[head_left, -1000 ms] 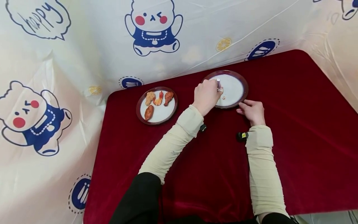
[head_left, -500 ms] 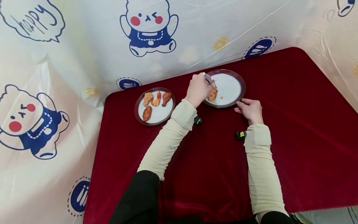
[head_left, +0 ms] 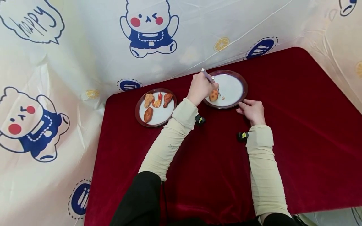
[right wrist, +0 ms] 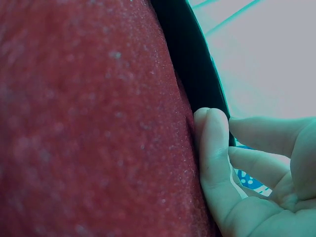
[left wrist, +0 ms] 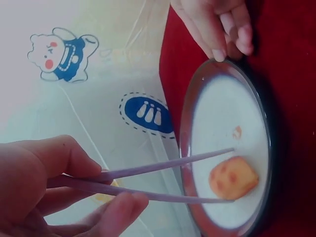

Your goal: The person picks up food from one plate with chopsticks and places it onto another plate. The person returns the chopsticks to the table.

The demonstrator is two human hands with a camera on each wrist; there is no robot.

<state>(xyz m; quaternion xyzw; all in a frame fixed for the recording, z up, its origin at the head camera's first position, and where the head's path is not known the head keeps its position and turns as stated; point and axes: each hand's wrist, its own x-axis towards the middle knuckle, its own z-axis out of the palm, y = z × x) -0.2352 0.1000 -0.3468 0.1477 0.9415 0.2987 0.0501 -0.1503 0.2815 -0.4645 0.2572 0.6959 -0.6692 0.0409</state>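
Note:
My left hand [head_left: 200, 87] holds a pair of pale purple chopsticks [left wrist: 163, 196] over the right-hand plate [head_left: 245, 86], which is white with a brown rim. In the left wrist view, their tips stand spread on either side of a golden, brown-spotted food piece [left wrist: 234, 177] lying on the plate. The lower tip meets its edge; the upper one looks apart from it. My right hand [head_left: 252, 111] pinches the near right rim of this plate between thumb and fingers, seen close up in the right wrist view.
Left of my hands stands a second brown-rimmed plate [head_left: 137, 111]. On it lie a fried chicken piece [head_left: 149, 99], a shrimp [head_left: 157, 101], a drumstick [head_left: 168, 99] and a glossy brown piece [head_left: 148, 115]. A dark red cloth [head_left: 220, 169] covers the table; a printed curtain hangs behind.
My left hand has shifted left and the chopsticks have tilted, so the spotted food piece now shows beneath it. The right hand keeps its place at the rim. The head view has moved slightly.

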